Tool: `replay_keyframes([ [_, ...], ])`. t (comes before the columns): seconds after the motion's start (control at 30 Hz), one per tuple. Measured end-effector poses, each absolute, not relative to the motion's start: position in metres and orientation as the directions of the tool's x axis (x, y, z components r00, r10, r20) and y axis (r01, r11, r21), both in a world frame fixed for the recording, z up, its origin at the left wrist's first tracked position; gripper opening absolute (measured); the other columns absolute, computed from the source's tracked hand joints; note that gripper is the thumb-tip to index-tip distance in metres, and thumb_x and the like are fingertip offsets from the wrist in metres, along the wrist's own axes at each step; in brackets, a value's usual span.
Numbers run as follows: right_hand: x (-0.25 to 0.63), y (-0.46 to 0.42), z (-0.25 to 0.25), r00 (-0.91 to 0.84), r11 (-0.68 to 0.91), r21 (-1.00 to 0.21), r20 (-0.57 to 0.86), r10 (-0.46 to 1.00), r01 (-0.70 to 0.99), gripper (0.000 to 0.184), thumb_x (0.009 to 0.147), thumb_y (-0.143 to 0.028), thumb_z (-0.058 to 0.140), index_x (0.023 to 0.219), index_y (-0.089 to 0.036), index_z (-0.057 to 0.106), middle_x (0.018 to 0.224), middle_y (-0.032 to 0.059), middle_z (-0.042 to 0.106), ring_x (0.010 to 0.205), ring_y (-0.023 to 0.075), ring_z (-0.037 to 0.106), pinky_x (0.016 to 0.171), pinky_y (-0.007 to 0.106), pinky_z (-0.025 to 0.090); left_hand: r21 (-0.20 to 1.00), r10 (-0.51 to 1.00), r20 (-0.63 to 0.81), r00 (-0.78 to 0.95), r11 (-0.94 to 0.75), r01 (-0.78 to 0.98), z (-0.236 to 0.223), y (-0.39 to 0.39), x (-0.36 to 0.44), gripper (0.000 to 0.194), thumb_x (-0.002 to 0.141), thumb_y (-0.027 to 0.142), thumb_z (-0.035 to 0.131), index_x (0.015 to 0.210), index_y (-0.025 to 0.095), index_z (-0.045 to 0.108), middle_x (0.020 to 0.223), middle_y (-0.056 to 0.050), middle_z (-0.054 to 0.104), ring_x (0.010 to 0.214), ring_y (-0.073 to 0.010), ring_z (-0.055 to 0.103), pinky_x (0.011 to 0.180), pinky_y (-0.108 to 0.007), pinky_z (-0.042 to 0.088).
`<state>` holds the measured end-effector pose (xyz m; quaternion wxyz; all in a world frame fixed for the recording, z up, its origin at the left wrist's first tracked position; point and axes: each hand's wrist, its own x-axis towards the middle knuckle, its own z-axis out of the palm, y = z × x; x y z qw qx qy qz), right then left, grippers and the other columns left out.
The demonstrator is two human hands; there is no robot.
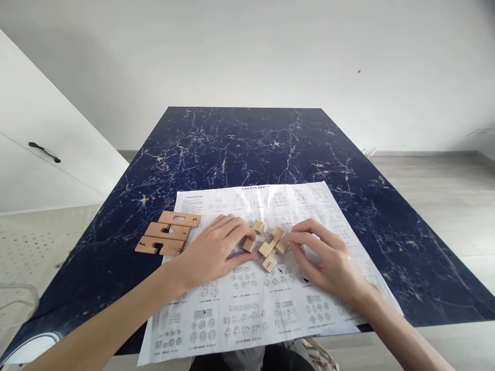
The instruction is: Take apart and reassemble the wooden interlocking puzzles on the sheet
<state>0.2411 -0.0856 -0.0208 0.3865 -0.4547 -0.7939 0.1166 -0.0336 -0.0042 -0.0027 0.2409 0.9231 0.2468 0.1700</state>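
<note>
Near the desk's (pixel 247 149) near edge, the left hand (pixel 220 242) pinches a small block (pixel 248 246) while the right (pixel 328 252), loosely parted, grips nothing, fingertips at the wooden cluster (pixel 266 249) on the paper sheet (pixel 216 304), where a light touch should prevent skidding.

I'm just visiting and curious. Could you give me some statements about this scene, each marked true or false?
1. A printed sheet lies on the table. True.
2. The flat wooden pieces lie beside the right hand. False: they lie near the left hand.
3. A small block sits between the left hand's thumb and fingers. True.
4. The cabinet handle is white. False: it is black.
</note>
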Motion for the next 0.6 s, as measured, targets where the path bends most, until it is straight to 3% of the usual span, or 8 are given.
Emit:
replay_keyframes([
  [0.27,0.2395,-0.0839,-0.0181,-0.313,0.578,-0.503,0.516,0.798,0.643,0.027,0.102,-0.002,0.057,0.117,-0.019,0.07,0.107,0.0094,0.066,0.088,0.0201,0.068,0.071,0.036,0.056,0.534,0.606,0.177,0.775,-0.721,0.442,-0.0026,-0.0032,-0.0353,0.022,0.108,0.042,0.065,0.117,0.023,0.058,0.114,-0.006,0.068,0.105,-0.0253,0.064,0.092,-0.043,0.053],
  [0.6,0.2413,-0.0851,-0.0145,-0.405,0.594,-0.503,0.44,0.801,0.628,0.027,0.101,-0.007,0.061,0.121,-0.021,0.073,0.112,0.0102,0.066,0.084,0.0186,0.063,0.071,0.036,0.055,0.65,0.741,0.078,0.667,-0.545,0.529,-0.0002,-0.0047,-0.035,0.026,0.109,0.05,0.058,0.117,0.025,0.055,0.112,-0.006,0.069,0.105,-0.0266,0.065,0.087,-0.044,0.054],
])
